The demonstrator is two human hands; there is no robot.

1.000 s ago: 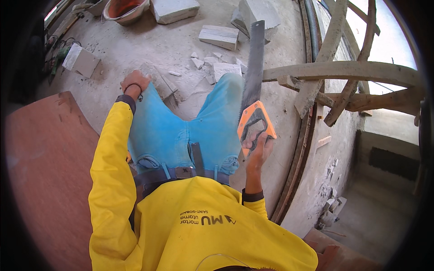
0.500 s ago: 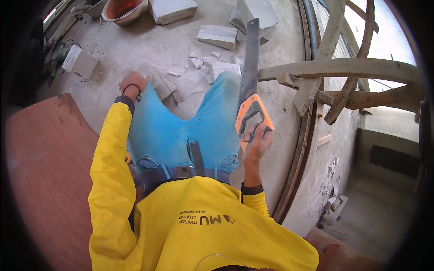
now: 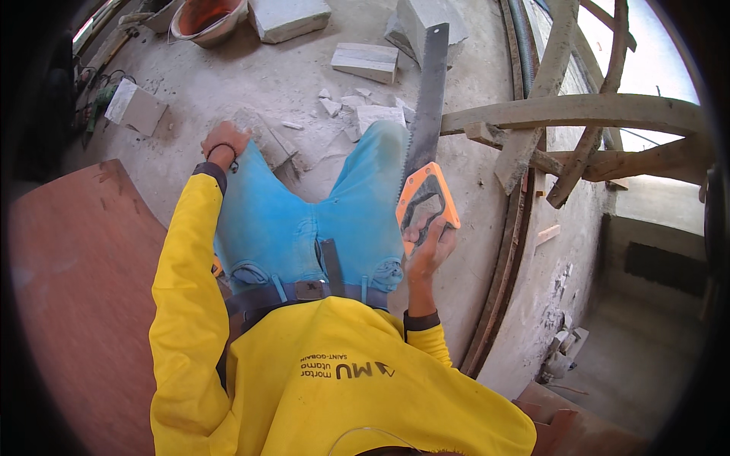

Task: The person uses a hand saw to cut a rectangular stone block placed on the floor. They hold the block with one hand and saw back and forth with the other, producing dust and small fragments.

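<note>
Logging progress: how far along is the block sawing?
Looks done: broken grey offcuts litter the concrete floor, so some cutting or breaking has happened. In hand: the right hand grips the orange-handled saw, blade raised off the work; the left hand rests on a grey block piece. Left: whole blocks lie uncut beyond.

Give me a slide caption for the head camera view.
Right hand grips an orange-handled handsaw; left hand rests on a broken block.

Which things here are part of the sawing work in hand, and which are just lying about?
In hand: handsaw gripped by right hand; grey block under left hand.

Lying about: orange basin, block offcuts, timber scaffold, brown board.
</note>
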